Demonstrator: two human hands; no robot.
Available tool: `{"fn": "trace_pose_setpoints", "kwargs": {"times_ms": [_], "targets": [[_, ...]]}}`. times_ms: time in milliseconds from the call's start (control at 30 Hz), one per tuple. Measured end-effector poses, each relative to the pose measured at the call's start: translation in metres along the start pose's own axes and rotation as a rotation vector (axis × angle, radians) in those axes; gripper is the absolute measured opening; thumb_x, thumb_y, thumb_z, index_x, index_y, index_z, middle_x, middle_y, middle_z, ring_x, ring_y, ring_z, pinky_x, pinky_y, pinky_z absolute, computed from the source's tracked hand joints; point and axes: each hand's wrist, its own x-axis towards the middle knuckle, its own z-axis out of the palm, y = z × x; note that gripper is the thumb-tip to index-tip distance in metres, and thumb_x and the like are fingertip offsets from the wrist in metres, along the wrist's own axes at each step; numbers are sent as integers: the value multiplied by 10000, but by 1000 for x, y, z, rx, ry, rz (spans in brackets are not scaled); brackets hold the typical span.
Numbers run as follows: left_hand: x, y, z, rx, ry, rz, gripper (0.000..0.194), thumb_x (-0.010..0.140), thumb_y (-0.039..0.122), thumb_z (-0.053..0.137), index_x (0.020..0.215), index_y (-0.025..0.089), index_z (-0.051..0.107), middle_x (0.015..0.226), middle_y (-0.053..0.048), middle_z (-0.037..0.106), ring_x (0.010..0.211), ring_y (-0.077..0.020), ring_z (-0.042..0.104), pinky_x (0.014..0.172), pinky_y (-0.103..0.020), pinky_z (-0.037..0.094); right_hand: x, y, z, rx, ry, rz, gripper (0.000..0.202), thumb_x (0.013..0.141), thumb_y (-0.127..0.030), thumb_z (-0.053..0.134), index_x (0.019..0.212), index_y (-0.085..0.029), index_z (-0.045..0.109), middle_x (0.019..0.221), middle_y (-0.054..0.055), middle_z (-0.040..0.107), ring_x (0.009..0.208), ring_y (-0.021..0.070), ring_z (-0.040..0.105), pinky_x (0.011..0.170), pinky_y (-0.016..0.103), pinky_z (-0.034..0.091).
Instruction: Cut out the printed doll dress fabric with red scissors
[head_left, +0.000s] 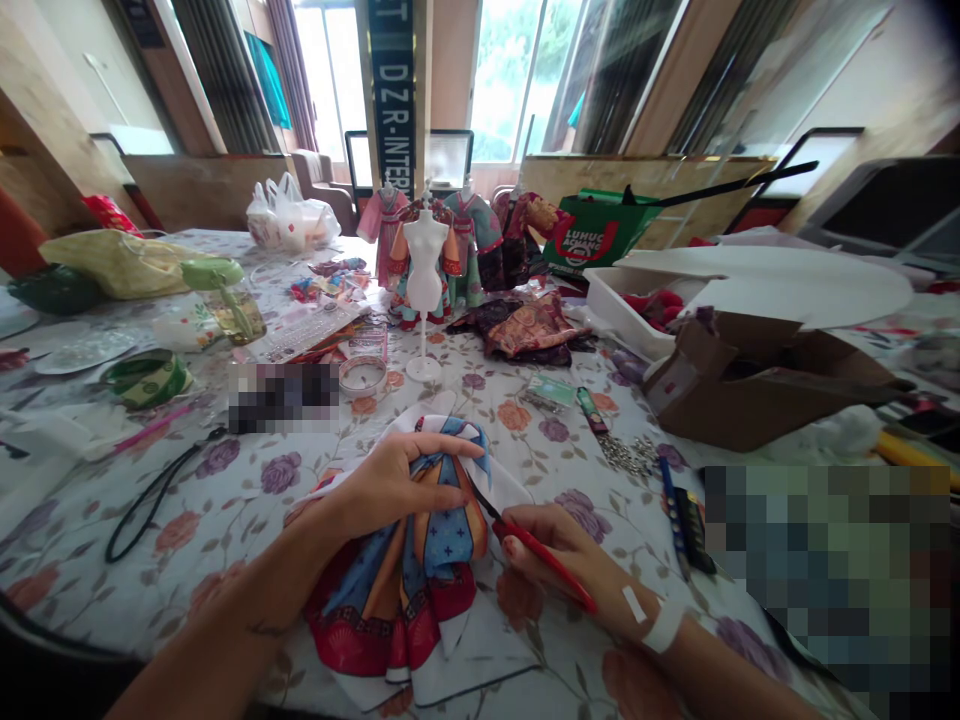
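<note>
Beneath the left hand (394,490), printed cloth (442,538) is being gripped; scissors (562,578) are being clasped beside it by the right hand (555,540); cutting is apparently being left unfinished.

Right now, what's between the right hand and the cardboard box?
A pile of small shiny pieces on the tablecloth lies between the right hand and the box, seen in the head view.

Backlit: daylight from the windows (510,80) at the back, panes blown near white. Nearer, the desk (240,490) is evenly lit, shadows soft; bottom-left corner goes dark. Wide-angle distortion: verticals lean outward, edges stretched, smeary. Hazy glare upper right. Two pixelated patches: left of centre, lower right.
</note>
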Motion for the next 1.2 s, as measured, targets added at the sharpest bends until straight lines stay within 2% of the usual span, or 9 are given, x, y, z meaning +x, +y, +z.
{"fn": "trace_pose_setpoints", "kwargs": {"times_ms": [267,667,1200], "targets": [[0,4,1,71,29,21,431,687,253,738,1109,204,665,935,-24,656,858,-191,611,783,-294,493,0,6,-1,33,-4,20,434,765,-562,623,699,-137,559,512,34,630,450,114,582,430,185,405],[-1,2,-1,34,14,35,452,692,261,735,1133,199,650,1020,-49,656,937,-224,606,814,-317,488,2,10,-4,29,-4,24,433,761,-564,626,707,-138,570,506,31,627,445,119,581,430,192,396],[-2,2,-3,-6,-31,-8,454,698,239,730,1142,208,641,798,2,632,670,-116,546,647,-229,444,1,8,-3,42,-7,28,424,754,-540,647,649,-143,542,495,25,623,431,104,569,418,179,383]]}}
